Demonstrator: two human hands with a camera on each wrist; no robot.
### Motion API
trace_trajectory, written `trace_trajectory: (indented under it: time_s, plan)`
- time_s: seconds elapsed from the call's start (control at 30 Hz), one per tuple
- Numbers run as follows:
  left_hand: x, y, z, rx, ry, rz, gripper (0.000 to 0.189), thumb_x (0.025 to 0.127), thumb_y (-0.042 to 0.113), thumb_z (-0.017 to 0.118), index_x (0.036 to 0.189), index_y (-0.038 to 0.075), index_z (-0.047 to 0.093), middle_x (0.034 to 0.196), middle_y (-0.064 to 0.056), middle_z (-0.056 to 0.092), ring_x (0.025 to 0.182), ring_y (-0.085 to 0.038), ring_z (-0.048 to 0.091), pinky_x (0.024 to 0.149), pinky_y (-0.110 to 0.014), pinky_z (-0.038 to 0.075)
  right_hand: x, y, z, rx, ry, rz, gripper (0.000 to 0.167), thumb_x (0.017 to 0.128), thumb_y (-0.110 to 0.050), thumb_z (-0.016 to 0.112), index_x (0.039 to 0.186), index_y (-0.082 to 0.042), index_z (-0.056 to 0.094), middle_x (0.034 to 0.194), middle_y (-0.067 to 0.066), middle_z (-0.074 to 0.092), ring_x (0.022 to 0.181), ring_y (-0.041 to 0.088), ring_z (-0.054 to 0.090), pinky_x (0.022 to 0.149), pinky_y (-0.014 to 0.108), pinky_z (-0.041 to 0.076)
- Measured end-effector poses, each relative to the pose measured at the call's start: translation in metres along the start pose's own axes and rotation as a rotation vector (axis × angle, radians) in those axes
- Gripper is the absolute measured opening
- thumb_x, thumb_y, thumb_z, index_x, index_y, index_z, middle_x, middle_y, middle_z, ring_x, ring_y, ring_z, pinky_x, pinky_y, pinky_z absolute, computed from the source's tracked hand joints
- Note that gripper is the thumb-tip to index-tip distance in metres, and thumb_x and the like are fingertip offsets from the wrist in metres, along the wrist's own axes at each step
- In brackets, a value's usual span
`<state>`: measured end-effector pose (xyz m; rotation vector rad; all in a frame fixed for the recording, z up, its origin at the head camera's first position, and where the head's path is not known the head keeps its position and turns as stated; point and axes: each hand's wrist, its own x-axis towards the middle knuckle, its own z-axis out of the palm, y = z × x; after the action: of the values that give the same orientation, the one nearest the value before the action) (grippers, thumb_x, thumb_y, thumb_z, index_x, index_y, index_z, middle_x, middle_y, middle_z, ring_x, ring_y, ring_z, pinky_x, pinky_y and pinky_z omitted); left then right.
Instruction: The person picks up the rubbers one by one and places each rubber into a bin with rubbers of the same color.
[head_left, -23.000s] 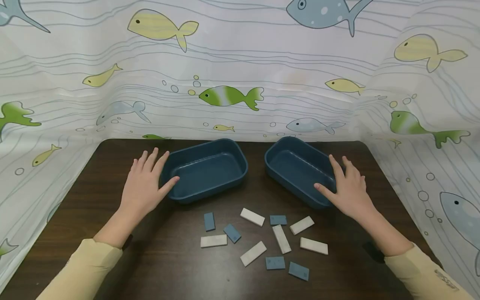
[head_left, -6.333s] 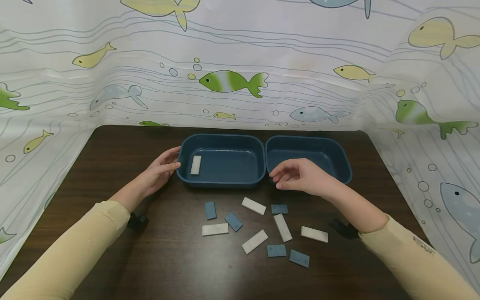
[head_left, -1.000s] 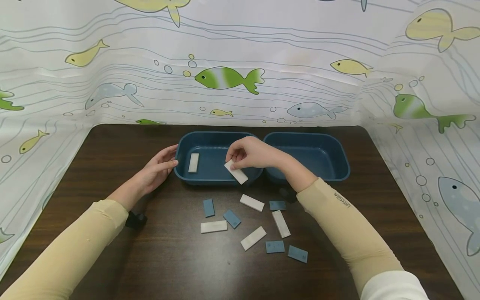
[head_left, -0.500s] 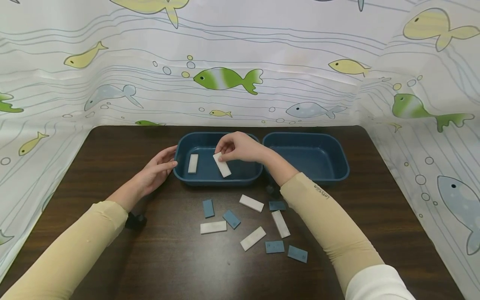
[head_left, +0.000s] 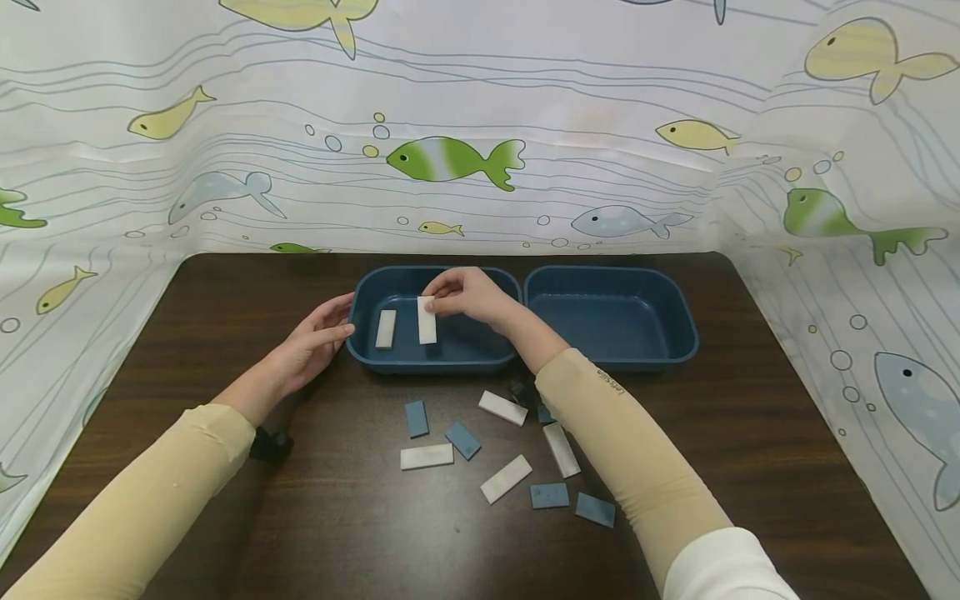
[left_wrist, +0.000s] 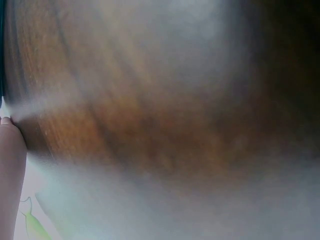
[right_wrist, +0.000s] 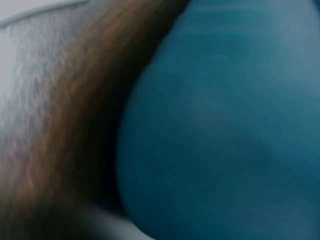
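Head view: your right hand (head_left: pixel 474 296) pinches a white block (head_left: pixel 427 325) between thumb and fingers, gripping its far end while the rest points back toward you. The block is over the inside of the left tray (head_left: pixel 435 365); you cannot tell whether it touches the tray's floor. Just left of the hand, another white block (head_left: pixel 386 329) lies in the same tray, roughly in line with the one you hold.

Farther left, your left hand (head_left: pixel 309 348) rests against the tray's left end, fingers extended and thumb apart from them at the rim.

Right of your right hand, partly behind your forearm, is the right tray (head_left: pixel 600 325), also dark blue and end to end with the first.

Nearer you than both hands, four loose white blocks (head_left: pixel 506 479) and five shorter blue blocks (head_left: pixel 550 496) lie scattered on the dark wooden desk (head_left: pixel 360 533); one of the blue ones is mostly covered by your right sleeve (head_left: pixel 622 433). Beyond the hands hangs a white sheet (head_left: pixel 555 167) printed with fish.

Both wrist views are blurred: the left shows mainly desk, the right a large blue surface.
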<state>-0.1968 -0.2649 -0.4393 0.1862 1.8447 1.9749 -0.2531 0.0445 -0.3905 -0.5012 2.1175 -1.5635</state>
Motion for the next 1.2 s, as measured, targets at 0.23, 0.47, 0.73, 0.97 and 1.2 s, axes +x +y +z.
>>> trace_trajectory:
  time_s: [0.23,0.47,0.73,0.97,1.2]
  plan:
    - [0.0,0.0,0.0,-0.007,0.005,0.001,0.064,0.111,0.016,0.054,0.167,0.011,0.023,0.154,0.009,0.041,0.14,-0.004,0.04,0.115,-0.019,0.034,0.007,0.009,0.011,0.031,0.024,0.044,0.026,0.1,-0.006,0.073,0.123,0.005,0.071,0.105,0.01,0.07,0.094,0.015,0.07,0.1,0.039,0.061]
    - [0.0,0.001,0.001,-0.003,0.005,0.013,0.063,0.11,0.016,0.054,0.166,0.01,0.024,0.149,0.011,0.045,0.138,-0.003,0.043,0.114,-0.019,0.035,0.014,0.011,0.019,0.026,0.032,0.07,0.025,0.099,-0.005,0.073,0.122,0.006,0.072,0.101,0.009,0.069,0.088,0.012,0.068,0.098,0.039,0.062]
    - [-0.001,0.001,0.002,-0.001,0.005,0.017,0.062,0.11,0.015,0.053,0.166,0.011,0.025,0.149,0.011,0.045,0.138,-0.002,0.043,0.114,-0.018,0.035,0.021,0.01,0.02,0.036,0.04,0.117,0.026,0.099,-0.004,0.073,0.123,0.007,0.071,0.102,0.011,0.07,0.088,0.014,0.069,0.098,0.039,0.062]
    - [-0.001,0.0,0.002,-0.014,-0.011,0.035,0.065,0.11,0.011,0.051,0.168,0.007,0.02,0.151,0.013,0.042,0.138,0.003,0.043,0.112,-0.014,0.035,0.027,0.011,0.02,0.052,0.045,0.147,0.025,0.099,-0.003,0.073,0.121,0.007,0.073,0.101,0.011,0.072,0.086,0.015,0.071,0.095,0.038,0.063]
    - [-0.001,0.0,0.002,-0.019,-0.007,0.028,0.067,0.11,0.012,0.052,0.168,0.007,0.019,0.151,0.013,0.042,0.138,0.002,0.042,0.112,-0.014,0.035,0.029,0.011,0.024,0.029,0.047,0.154,0.025,0.099,-0.005,0.073,0.122,0.007,0.073,0.107,0.016,0.075,0.092,0.019,0.073,0.093,0.035,0.063]
